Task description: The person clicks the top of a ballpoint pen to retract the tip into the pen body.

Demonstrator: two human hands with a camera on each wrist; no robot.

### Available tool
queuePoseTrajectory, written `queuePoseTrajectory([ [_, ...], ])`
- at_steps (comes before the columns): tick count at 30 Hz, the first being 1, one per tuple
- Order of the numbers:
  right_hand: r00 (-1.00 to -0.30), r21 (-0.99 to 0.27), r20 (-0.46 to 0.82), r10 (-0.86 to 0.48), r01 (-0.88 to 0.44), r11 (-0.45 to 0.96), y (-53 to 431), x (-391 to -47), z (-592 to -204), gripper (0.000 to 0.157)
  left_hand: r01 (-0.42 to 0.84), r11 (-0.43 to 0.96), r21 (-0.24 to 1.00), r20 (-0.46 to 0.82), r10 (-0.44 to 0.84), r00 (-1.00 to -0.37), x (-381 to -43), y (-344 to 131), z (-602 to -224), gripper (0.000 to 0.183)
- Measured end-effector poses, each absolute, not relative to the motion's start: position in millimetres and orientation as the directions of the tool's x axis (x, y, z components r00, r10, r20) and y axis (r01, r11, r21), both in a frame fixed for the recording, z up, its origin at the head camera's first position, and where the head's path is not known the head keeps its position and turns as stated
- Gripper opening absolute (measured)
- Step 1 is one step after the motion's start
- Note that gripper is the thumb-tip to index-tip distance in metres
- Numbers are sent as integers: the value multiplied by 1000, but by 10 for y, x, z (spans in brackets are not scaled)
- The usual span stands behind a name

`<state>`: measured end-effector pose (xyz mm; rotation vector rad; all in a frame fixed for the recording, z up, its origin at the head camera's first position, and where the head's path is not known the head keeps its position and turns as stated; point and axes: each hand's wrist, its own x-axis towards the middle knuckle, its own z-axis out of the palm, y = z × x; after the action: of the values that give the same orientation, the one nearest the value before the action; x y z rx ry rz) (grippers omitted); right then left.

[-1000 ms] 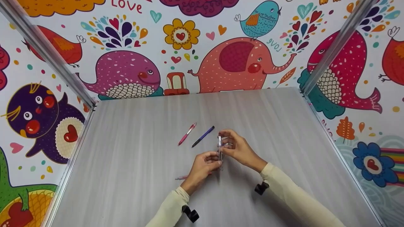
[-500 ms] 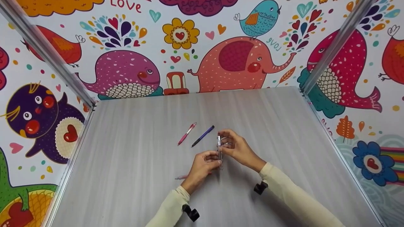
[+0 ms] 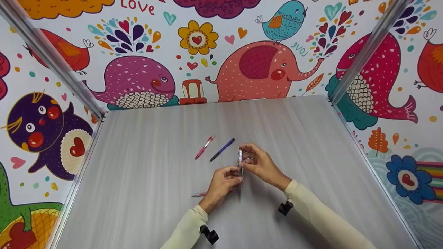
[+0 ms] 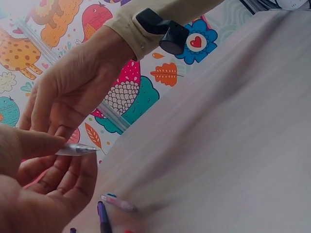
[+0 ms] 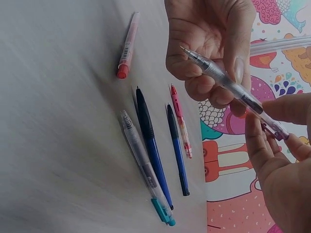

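A clear-barrelled ballpoint pen (image 5: 228,85) with a purple clip and its metal tip out is held between both hands, off the table. My left hand (image 3: 221,185) pinches the barrel towards the tip end, thumb on top. The fingers and thumb of my right hand (image 3: 264,166) grip the clip end. In the left wrist view the tip end of the pen pokes out past the left thumb. Below the hands, the right wrist view shows a clear pen with a teal clip (image 5: 146,165) beside a blue pen with a black grip (image 5: 148,141).
On the table (image 3: 145,155) a pink pen (image 3: 205,147) lies alongside another blue-and-black pen (image 3: 222,149), left of the hands. A translucent pen with a red end (image 5: 129,46) lies partly behind the left wrist. Metal-edged walls with cartoon animals enclose the back and sides.
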<state>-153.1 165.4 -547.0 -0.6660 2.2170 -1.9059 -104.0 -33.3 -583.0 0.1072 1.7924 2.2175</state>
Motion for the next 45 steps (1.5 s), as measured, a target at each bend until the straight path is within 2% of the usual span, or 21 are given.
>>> queuePoseTrajectory([
  [7,-890,-960,187,-415,-256,115,1668,-1524,-5488,59,-130,-138,982,-88,275,-958,-1041,-366,-5856,30],
  [16,-917,-948,220,-333,-282,149,1698,-1534,-5456,37,-85,-37,996,-73,249,-966,-1048,-384,-5846,27],
  [21,-921,-941,246,-303,-302,155,1733,-1538,-5484,30,-67,21,998,-70,234,-970,-1041,-394,-5835,25],
  [33,-946,-936,235,-222,-282,209,1856,-1511,-5552,27,83,259,962,38,171,-984,-1046,-453,-5842,17],
  [45,-948,-931,236,-215,-284,230,1963,-1488,-5626,23,160,339,927,112,158,-981,-1101,-480,-5869,15],
])
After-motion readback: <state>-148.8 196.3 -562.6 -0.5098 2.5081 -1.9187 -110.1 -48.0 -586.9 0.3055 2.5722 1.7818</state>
